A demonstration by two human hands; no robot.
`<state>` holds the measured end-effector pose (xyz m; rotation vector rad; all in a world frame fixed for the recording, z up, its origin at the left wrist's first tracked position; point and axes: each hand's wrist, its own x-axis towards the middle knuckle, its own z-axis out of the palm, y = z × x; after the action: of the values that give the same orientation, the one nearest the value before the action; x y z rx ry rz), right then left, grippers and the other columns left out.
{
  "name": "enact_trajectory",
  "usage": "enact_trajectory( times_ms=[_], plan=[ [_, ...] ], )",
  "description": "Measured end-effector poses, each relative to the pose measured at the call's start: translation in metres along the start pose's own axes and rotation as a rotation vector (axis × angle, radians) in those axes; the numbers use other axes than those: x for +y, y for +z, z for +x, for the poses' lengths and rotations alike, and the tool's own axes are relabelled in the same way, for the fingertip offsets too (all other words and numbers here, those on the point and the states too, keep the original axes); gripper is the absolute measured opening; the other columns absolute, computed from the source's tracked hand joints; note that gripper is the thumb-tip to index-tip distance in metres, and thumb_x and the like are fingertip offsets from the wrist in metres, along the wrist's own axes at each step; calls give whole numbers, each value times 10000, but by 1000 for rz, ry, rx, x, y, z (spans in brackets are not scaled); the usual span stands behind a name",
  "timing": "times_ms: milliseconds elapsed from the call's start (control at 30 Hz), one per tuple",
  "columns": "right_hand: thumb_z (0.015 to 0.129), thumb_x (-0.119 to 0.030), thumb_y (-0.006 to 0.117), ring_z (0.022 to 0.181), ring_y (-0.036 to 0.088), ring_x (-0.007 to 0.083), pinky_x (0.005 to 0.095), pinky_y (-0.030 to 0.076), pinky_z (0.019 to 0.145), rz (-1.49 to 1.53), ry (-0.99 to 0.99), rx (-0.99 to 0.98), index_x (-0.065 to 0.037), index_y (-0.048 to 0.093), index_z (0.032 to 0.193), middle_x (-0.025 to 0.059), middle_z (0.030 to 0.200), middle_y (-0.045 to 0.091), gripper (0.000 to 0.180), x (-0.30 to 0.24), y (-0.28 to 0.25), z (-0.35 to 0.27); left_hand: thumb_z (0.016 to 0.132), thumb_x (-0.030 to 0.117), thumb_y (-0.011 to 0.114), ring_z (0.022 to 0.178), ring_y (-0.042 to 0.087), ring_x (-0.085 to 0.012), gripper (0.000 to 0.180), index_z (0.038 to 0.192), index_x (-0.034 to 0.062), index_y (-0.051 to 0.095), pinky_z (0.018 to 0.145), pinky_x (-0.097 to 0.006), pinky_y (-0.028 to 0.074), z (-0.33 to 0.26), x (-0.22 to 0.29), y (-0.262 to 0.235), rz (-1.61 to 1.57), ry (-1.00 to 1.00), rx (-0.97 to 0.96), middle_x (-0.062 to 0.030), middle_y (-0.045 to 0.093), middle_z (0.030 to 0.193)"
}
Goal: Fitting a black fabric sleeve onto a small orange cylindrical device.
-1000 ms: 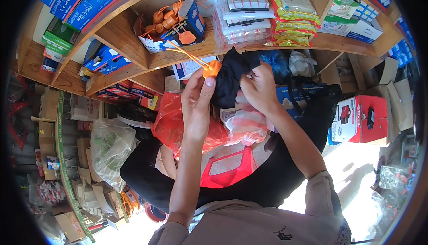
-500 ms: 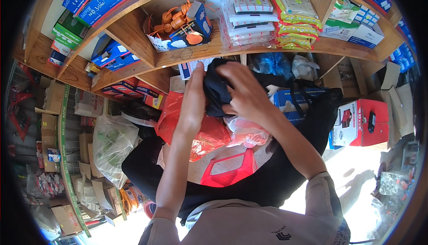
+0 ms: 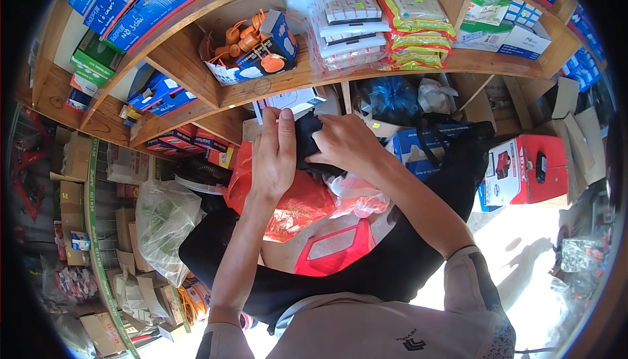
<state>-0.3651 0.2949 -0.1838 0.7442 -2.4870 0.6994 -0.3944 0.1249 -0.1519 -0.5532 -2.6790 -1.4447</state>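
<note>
Above my lap a soft, crumpled black piece (image 3: 305,138), cloth or plastic bag, is bunched between my two hands. My left hand (image 3: 275,159) is closed at its left edge, thumb pointing up; its grip is partly hidden. My right hand (image 3: 343,143) pinches the black piece from the right, fingers curled into it. Just below the hands lies a red plastic bag (image 3: 297,205), beside a pinkish, see-through bag (image 3: 358,195). A red plastic stool (image 3: 337,251) with an opening in it stands between my legs.
A wooden shelf (image 3: 275,84) curves across the front, carrying an open box of orange corded items (image 3: 252,51) and stacked packets (image 3: 418,25). At left sits a clear bag (image 3: 167,225) near cardboard boxes. A red and white box (image 3: 526,169) stands at right.
The black piece has been drawn lower and bunched smaller. My right hand has come down, its fingers tighter, and my left hand has shifted slightly left and down.
</note>
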Motion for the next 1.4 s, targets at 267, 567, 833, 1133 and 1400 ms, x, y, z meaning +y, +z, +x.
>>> enact_trajectory(
  times_ms=[267, 567, 833, 1133, 1400],
  plan=[
    [696, -211, 838, 798, 664, 437, 471, 528, 736, 340, 275, -350, 82, 630, 796, 266, 779, 666, 373, 10, -19, 3, 1068, 257, 442, 600, 613, -434, 208, 1032, 55, 474, 573, -513, 435, 0, -7, 4, 84, 287, -21, -181, 603, 644],
    [704, -170, 815, 849, 659, 424, 460, 530, 726, 218, 171, -135, 55, 556, 1023, 221, 885, 672, 468, 24, -11, -8, 1049, 407, 492, 432, 459, -157, 353, 951, 69, 518, 444, -302, 347, 19, 16, 2, -438, -408, -259, -12, 490, 556],
    [770, -16, 674, 893, 641, 435, 478, 530, 795, 309, 254, 201, -3, 529, 1157, 223, 988, 648, 414, 22, -5, -5, 1028, 411, 519, 557, 459, -91, 290, 1050, 126, 561, 526, -232, 381, 8, 23, -4, -1106, -596, -419, 33, 464, 648],
    [892, -6, 575, 751, 623, 232, 350, 515, 716, 495, 164, 186, 18, 613, 1035, 160, 852, 646, 149, 35, 4, -1, 937, 291, 737, 708, 608, -95, 362, 1130, 38, 565, 638, -247, 455, 5, 2, -25, -713, -204, -97, -31, 647, 802],
    [929, -67, 613, 779, 653, 201, 337, 514, 750, 562, 367, 306, 43, 643, 1051, 151, 879, 701, 166, 59, -9, -5, 976, 265, 681, 722, 599, -101, 276, 1102, 39, 583, 665, -268, 474, 2, 1, -26, -913, -77, 188, -27, 638, 811]
  ],
)
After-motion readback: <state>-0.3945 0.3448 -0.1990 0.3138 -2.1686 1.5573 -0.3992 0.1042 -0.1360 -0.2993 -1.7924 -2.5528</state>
